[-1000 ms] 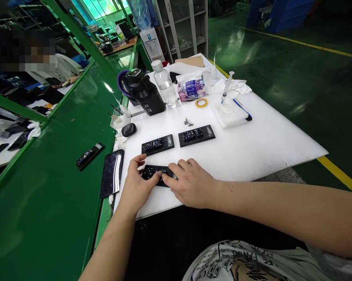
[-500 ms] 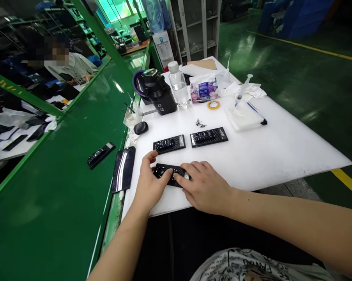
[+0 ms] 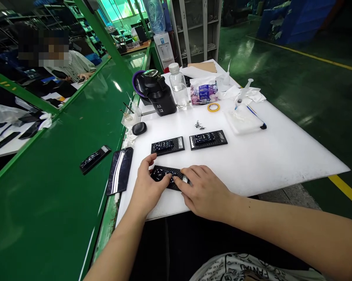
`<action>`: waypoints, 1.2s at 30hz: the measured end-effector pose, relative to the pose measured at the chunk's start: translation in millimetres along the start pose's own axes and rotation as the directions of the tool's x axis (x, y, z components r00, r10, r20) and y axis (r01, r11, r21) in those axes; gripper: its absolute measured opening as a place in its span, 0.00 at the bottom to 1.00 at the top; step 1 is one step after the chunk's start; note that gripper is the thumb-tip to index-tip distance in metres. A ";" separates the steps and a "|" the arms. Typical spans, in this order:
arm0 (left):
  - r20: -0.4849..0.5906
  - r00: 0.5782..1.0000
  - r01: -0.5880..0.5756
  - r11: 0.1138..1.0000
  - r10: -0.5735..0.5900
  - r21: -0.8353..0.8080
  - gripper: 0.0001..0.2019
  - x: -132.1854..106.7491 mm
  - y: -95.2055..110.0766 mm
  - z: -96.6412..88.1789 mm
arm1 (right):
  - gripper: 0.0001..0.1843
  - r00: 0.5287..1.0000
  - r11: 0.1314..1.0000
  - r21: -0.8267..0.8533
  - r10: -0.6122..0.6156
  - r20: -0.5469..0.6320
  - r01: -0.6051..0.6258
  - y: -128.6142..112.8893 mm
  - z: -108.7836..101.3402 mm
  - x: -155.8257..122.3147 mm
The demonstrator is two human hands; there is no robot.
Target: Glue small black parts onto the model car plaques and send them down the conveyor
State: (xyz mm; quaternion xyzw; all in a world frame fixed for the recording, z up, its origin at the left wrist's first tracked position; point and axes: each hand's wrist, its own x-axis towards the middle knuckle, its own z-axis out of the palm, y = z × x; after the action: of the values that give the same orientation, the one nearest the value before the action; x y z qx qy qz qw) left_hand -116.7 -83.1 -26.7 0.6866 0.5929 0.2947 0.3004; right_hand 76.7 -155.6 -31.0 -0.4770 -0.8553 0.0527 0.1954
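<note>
Head view: left hand [image 3: 149, 185] and right hand [image 3: 207, 193] touch the near model car [image 3: 158, 174] on the table [image 3: 260, 156], whether pinching I cannot tell; two farther cars [image 3: 205, 138] look done, this one unfinished.

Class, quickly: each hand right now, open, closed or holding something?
Left hand: open, thumb and forefinger apart, thumb at the nearest model car.
Right hand: fingers bent over the car's base; whether they grip it cannot be told.

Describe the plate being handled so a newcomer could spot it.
Toward the near edge of the white table lies a black plate with a dark model car. Two similar plates lie farther back; only this one has the left hand and right hand on it.
</note>
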 end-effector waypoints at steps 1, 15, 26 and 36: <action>0.011 1.000 0.004 1.000 -0.004 0.006 0.32 0.2 0.1 -0.5 | 0.25 1.000 1.000 -0.005 0.001 0.003 -0.001 0.0 0.1 0.3; 0.057 0.998 0.017 0.997 -0.022 0.080 0.37 1.5 3.9 -4.8 | 0.25 1.000 0.999 -0.028 -0.022 0.011 0.022 -1.2 0.9 0.8; 0.091 0.991 -0.110 0.988 0.100 0.108 0.29 1.6 1.4 -7.0 | 0.30 1.000 1.000 0.017 0.008 -0.019 -0.008 -2.0 2.5 -1.1; 0.150 0.988 -0.035 0.998 0.027 0.046 0.24 4.7 4.5 -13.7 | 0.28 1.000 1.000 -0.012 0.016 -0.004 -0.016 -2.6 2.0 2.1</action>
State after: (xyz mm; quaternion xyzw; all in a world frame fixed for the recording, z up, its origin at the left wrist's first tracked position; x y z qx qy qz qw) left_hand -123.7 -78.0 -14.2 0.7229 0.5648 0.2327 0.3229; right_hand 73.0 -155.0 -31.6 -0.4849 -0.8515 0.0482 0.1937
